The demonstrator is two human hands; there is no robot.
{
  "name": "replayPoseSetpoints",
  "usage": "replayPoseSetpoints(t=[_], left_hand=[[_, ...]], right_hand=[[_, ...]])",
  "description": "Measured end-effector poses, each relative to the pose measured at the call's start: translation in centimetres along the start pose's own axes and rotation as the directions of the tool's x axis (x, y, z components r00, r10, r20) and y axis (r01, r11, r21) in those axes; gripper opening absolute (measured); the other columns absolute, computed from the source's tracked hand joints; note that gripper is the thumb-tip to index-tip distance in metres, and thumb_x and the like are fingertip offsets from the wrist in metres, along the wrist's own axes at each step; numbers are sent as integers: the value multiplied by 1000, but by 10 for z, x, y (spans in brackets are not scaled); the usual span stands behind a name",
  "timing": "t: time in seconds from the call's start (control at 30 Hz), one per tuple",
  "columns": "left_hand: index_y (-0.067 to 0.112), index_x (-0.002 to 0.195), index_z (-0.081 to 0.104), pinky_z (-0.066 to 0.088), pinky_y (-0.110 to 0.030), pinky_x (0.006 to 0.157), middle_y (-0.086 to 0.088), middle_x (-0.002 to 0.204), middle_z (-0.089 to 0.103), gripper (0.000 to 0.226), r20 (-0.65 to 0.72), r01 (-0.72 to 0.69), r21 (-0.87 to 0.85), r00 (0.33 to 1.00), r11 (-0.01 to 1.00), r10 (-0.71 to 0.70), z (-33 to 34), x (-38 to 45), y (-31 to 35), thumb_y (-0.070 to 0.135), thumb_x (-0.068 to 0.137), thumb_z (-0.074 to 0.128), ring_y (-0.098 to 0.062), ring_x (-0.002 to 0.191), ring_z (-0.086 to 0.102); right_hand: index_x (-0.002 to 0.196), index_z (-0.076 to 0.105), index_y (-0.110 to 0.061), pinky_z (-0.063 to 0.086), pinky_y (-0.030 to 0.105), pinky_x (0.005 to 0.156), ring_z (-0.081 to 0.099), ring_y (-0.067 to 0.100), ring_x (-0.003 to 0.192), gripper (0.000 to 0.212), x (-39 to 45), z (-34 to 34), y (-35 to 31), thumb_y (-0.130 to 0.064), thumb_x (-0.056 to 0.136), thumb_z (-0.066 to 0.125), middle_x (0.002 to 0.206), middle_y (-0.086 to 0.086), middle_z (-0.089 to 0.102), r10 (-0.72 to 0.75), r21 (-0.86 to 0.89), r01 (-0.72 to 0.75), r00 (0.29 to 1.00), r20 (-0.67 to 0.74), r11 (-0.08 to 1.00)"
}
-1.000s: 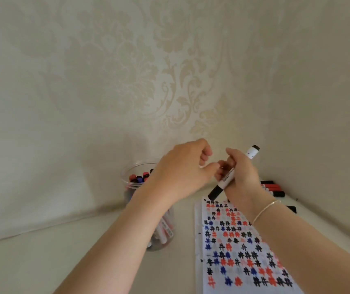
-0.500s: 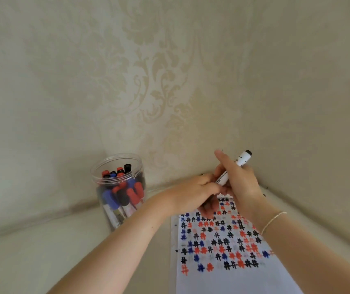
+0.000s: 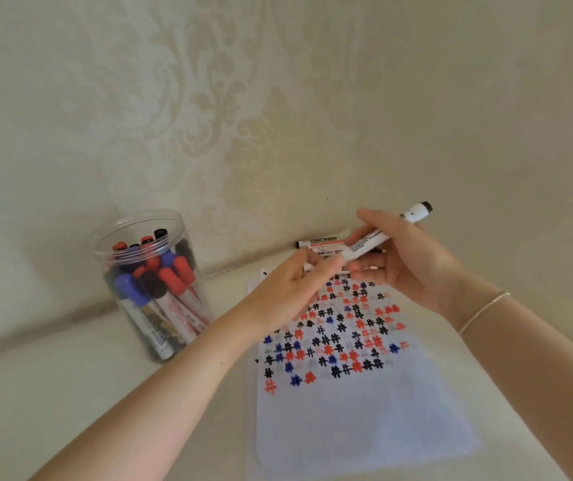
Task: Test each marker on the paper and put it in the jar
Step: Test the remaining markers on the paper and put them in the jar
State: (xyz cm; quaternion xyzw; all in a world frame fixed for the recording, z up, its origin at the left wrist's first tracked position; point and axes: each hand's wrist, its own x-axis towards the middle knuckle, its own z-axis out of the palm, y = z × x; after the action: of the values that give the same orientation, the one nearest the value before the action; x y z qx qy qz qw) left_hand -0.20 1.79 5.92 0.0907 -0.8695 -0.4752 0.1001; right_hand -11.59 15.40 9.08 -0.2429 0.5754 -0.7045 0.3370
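The right hand [image 3: 413,269] grips a white marker [image 3: 382,236] around its barrel, slanted, with its black end cap up at two o'clock and its front end down at eight o'clock, above the far edge of the paper [image 3: 358,421]. The left hand [image 3: 292,289] meets that front end with its fingertips [image 3: 316,263] pinched there; it looks to be handling the cap, though the cap itself is hidden behind the fingers, so I cannot tell whether it is on or off.

To do this step well, the pull or push on the cap should run straight along the barrel, with the right hand firm near the middle so the marker does not twist. If the tip is bare, keep it off the skin.

The paper lies at five o'clock from the hands, its far half filled with black, red and blue hash marks; the near half is blank, so the next test mark belongs just below the last row, small and neat.

The jar [image 3: 146,279] stands at nine o'clock from the hands, well apart from the paper's marks, already crowded with capped markers. Dropping this one in end first, through a gap, should avoid jamming.

More markers [image 3: 319,244] lie against the wall at twelve o'clock, just behind the hands.
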Motion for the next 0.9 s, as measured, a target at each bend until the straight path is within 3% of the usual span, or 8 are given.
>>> replayPoseSetpoints(t=[0.1,0.17,0.23,0.3,0.37,0.5,0.7,0.9], left_hand=[[23,106,51,37,-22,54,8,63,48,47,-201,-10,220,978,975,55,5,11,-14,63,89,31,-1,49,43],[22,98,54,34,-16,50,8,63,50,34,-229,-14,308,969,951,88,15,19,-24,52,95,40,-3,47,43],[21,89,56,31,-13,44,9,59,50,23,-161,-27,371,983,928,93,29,25,-31,42,95,50,-4,44,40],[22,81,55,32,-17,46,8,58,50,20,-64,-65,420,993,905,101,44,32,-34,38,93,55,-7,45,41],[23,72,52,33,-22,48,7,56,48,26,28,-113,442,993,890,113,57,38,-33,41,91,58,-9,46,41],[25,68,50,36,-27,52,6,60,51,35,152,-133,441,986,888,72,72,45,-38,53,86,59,-10,51,44],[24,75,54,38,-26,54,7,63,53,37,192,-160,448,978,880,80,71,47,-43,59,79,62,-9,54,45],[22,77,56,35,-22,51,6,63,55,37,171,-190,453,978,871,124,72,44,-45,57,78,63,-7,52,45]], right_hand=[[98,64,2,59,32,60,72,31,73,34,-7,-19,8,-31,94,56,90,22,72,20,128,-6,994,-111,992],[100,64,0,59,32,64,71,30,76,24,-12,-27,21,-23,92,60,93,17,71,34,75,-25,992,-124,997],[92,63,-3,57,29,61,66,23,67,13,-18,-32,37,-11,84,69,85,11,70,26,-55,-35,985,-170,998],[80,58,-5,52,29,55,59,19,54,15,-22,-34,51,-5,79,73,69,9,66,0,-183,-48,967,-254,982],[69,53,-5,46,30,46,52,20,44,19,-24,-36,65,-2,81,67,59,14,62,-48,-258,-39,945,-323,965],[57,44,-8,32,18,36,41,14,34,24,-24,-41,89,-1,77,55,54,21,57,-157,-370,-38,863,-481,928],[53,27,-15,20,17,36,25,12,44,38,-21,-41,97,2,73,55,45,-3,28,-261,-480,-38,801,-540,876],[58,37,-9,18,15,35,20,8,40,24,-24,-41,97,3,71,54,52,7,32,-281,-517,-34,808,-518,855]])
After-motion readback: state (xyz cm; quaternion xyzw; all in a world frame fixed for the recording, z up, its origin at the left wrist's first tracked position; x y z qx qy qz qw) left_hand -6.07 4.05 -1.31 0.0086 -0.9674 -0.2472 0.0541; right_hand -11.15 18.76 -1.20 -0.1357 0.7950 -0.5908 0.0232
